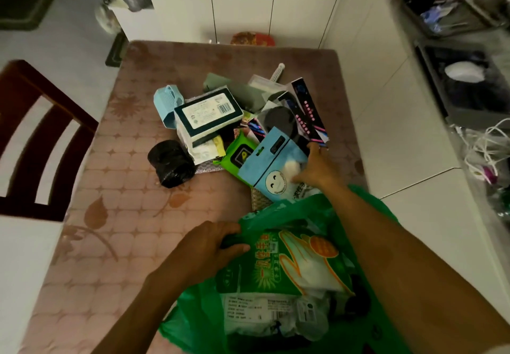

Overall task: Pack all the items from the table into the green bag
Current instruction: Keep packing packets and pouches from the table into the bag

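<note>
Left hand [209, 243] has its grip clenched on the green bag [276, 284] rim at the table [110, 215] near edge; right hand [317, 168], fingers spread, rests on the light, slippery blue packet [271, 168], best pinched by its edges.

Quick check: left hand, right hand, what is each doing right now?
Left hand: grips the green bag's rim.
Right hand: fingers spread on the blue packet; grip cannot be told.
</note>
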A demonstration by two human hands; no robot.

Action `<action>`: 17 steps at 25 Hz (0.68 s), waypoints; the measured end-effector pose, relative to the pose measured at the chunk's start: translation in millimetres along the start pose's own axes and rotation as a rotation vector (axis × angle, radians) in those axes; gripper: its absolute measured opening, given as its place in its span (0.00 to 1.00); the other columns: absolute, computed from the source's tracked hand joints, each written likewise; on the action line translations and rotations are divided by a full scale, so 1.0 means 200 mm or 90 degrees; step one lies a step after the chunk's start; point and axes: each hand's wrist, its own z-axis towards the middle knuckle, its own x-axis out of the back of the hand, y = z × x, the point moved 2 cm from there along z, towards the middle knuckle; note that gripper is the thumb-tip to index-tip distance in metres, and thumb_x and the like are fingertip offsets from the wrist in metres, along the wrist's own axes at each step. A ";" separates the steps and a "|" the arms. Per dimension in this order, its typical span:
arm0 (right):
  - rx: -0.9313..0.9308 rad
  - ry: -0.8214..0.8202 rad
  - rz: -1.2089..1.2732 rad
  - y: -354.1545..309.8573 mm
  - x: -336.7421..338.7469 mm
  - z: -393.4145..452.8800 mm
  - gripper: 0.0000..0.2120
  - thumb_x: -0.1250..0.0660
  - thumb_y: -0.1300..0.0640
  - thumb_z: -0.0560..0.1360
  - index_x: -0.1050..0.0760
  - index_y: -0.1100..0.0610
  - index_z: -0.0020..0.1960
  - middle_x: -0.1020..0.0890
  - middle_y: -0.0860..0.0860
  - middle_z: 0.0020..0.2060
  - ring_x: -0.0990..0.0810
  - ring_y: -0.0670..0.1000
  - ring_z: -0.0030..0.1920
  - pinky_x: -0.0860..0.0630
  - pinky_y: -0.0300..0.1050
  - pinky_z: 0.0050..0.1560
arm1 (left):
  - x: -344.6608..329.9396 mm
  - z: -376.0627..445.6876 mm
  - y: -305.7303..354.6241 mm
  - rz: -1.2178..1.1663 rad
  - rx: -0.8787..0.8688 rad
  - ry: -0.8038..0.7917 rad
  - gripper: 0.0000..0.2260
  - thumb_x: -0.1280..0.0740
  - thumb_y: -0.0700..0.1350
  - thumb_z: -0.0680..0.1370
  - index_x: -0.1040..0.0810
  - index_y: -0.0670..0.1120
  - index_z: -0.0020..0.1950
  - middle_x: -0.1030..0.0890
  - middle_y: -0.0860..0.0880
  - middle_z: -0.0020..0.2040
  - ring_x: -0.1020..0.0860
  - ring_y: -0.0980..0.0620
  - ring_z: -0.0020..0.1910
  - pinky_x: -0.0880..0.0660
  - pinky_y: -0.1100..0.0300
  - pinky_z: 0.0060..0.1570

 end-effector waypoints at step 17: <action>0.423 0.122 -0.041 0.06 0.20 -1.28 0.18 0.26 0.60 0.66 0.25 0.51 0.53 0.18 0.50 0.47 0.20 0.50 0.44 0.27 0.37 0.41 | 0.16 0.06 0.20 -0.087 -0.025 0.249 0.07 0.35 0.43 0.78 0.19 0.44 0.45 0.20 0.49 0.36 0.24 0.54 0.31 0.26 0.58 0.31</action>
